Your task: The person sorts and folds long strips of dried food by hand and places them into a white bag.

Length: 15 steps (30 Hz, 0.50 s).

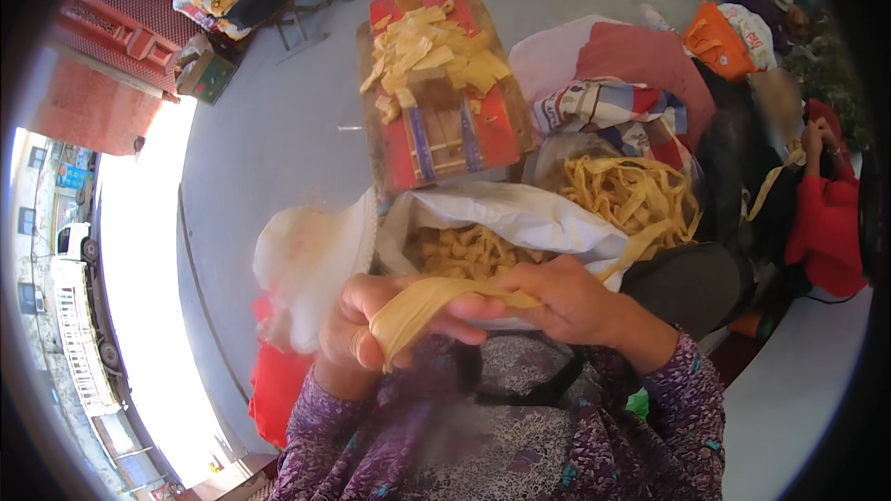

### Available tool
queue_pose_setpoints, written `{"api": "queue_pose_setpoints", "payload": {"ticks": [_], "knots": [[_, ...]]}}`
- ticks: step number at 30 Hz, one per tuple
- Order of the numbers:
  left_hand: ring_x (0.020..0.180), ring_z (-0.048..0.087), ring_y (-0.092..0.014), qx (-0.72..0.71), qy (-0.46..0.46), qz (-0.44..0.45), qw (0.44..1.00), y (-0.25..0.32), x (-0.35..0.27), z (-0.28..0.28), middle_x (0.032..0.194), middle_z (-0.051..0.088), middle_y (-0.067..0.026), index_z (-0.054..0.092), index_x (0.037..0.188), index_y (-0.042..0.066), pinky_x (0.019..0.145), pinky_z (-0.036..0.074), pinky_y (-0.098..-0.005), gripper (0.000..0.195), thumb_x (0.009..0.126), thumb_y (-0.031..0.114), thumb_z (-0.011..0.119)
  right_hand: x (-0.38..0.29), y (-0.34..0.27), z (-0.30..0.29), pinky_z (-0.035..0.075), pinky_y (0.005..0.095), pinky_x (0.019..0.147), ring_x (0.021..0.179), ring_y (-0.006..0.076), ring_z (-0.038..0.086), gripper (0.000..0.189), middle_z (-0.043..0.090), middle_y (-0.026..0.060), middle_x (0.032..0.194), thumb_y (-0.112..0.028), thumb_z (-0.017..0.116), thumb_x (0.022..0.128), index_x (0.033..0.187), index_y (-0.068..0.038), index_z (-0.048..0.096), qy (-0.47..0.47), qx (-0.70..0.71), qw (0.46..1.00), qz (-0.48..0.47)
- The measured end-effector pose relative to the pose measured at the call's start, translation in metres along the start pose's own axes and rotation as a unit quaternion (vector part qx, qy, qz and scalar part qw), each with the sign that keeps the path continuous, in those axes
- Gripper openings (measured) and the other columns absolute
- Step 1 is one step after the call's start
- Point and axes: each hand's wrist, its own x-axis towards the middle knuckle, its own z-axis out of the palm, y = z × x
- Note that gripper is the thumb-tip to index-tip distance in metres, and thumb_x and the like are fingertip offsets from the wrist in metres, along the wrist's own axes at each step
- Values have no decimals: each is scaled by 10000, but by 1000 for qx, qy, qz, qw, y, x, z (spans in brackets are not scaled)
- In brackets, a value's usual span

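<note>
My left hand (pixel 362 327) grips one end of a flat, ribbed, pale yellow strip (pixel 428 299), whose end bends down over the fingers. My right hand (pixel 578 303) pinches the same strip farther along, in front of my chest. Below and beyond both hands lies an unsealed white plastic sack (pixel 515 205), holding many short tan folded pieces (pixel 466 254). To its right, long yellow strips (pixel 633 195) are heaped in a clear plastic bag, and one trails over toward my right hand. I cannot tell what material the strips are.
Ahead stands a low wooden table with a red board (pixel 487 129), bearing flat yellow pieces (pixel 438 49) and a wooden tool (pixel 438 111) with blue-bound bars. A person in red (pixel 825 229) handles a strip at right. A white fluffy bundle (pixel 306 271) sits left of the sack.
</note>
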Motion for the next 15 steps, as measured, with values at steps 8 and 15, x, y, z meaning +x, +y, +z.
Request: {"api": "queue_pose_setpoints", "payload": {"ticks": [8,15], "knots": [[1210,585,-418,745,-49,-8,665,4,5,17,1332,603,-231,736,838,41,1005,470,-523,231,742,225,837,3,4,19,508,385,751,813,273,655,297,657,137,879,-291,523,1040,1183,-35,571,-71,130,989,20],[755,600,-274,864,-76,117,485,-17,20,33,883,622,-70,704,756,118,603,483,-410,197,616,172,833,-8,-17,-7,421,281,579,627,100,516,325,551,10,691,-329,488,1063,938,-38,561,-108,239,951,164]]}}
